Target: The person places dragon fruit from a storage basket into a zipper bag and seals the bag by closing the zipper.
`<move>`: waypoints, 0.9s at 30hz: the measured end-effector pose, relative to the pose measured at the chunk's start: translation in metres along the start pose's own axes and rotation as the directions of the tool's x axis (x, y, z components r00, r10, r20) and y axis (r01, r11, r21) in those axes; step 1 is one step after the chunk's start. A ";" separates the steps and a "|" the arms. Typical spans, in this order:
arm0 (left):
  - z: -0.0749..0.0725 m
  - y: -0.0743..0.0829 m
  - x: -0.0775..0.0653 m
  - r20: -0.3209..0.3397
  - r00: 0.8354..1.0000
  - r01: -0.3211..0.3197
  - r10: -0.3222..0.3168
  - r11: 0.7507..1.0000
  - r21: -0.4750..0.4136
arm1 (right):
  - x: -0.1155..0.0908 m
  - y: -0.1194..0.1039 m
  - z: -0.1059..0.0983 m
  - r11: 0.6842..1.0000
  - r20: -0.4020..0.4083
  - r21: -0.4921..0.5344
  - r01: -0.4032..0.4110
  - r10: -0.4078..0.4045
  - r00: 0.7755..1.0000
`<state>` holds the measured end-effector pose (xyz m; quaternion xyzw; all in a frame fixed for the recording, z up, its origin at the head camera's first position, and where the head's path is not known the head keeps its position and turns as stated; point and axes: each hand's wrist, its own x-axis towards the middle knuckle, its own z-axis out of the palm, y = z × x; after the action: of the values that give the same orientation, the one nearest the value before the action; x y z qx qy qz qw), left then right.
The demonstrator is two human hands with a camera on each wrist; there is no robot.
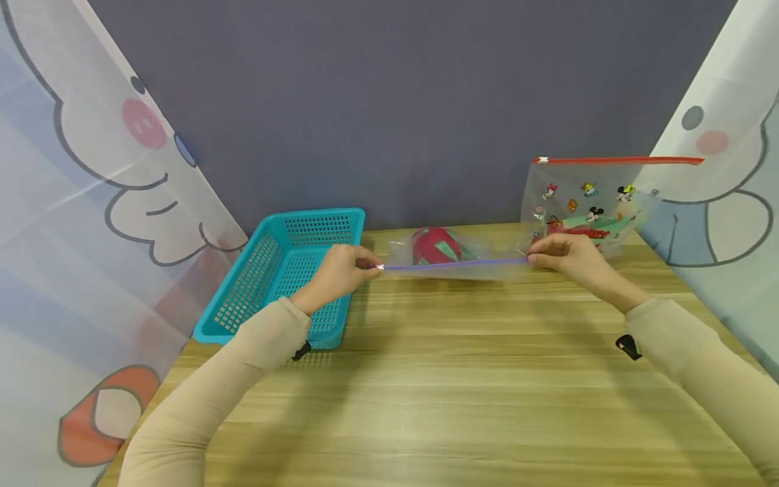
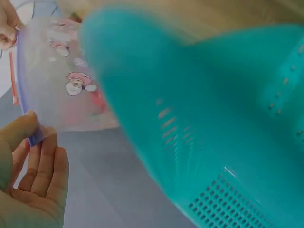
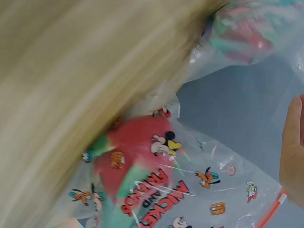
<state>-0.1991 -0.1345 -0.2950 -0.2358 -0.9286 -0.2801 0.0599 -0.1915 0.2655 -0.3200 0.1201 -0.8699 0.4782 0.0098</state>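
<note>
A clear zip bag with a purple zip (image 1: 453, 263) is stretched sideways between both hands, its printed side (image 2: 61, 76) facing the left wrist camera. At the zip's left end, by a white slider (image 1: 380, 267), the thumb and fingers of my left hand (image 1: 341, 270) pinch the strip. My right hand (image 1: 569, 256) pinches the opposite end. Inside this bag shows a round red and green object (image 1: 435, 246). Just behind my right hand stands another clear bag, red-zipped and cartoon-printed (image 1: 578, 196), holding a red and green item (image 3: 137, 147).
A teal perforated basket (image 1: 316, 214) stands at the left of the wooden table (image 1: 438, 379), close to my left forearm. Behind the table rises a dark grey panel (image 1: 395, 101). Cartoon-printed curtains (image 1: 79, 237) hang on both sides.
</note>
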 end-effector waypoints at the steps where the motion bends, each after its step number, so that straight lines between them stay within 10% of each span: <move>1: 0.003 0.000 -0.003 0.019 1.000 0.014 -0.014 1.000 -0.001 | -0.002 0.003 0.002 1.000 0.019 0.002 0.001 -0.001 1.000; 9: 0.020 -0.007 -0.024 0.114 0.991 0.086 -0.075 0.992 -0.095 | -0.013 0.013 0.023 0.999 0.106 -0.018 0.040 -0.038 0.994; 20: 0.032 -0.010 -0.040 0.187 0.982 0.024 0.007 0.986 -0.164 | -0.025 0.021 0.038 0.996 0.180 0.006 0.085 -0.085 0.980; 27: 0.020 0.001 -0.059 0.191 0.972 -0.156 0.136 0.983 0.096 | -0.039 0.012 0.036 0.988 0.177 -0.037 0.147 -0.138 0.974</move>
<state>-0.1463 -0.1467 -0.3256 -0.3246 -0.9243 -0.2005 0.0074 -0.1530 0.2490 -0.3545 0.2233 -0.8683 0.4419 -0.0289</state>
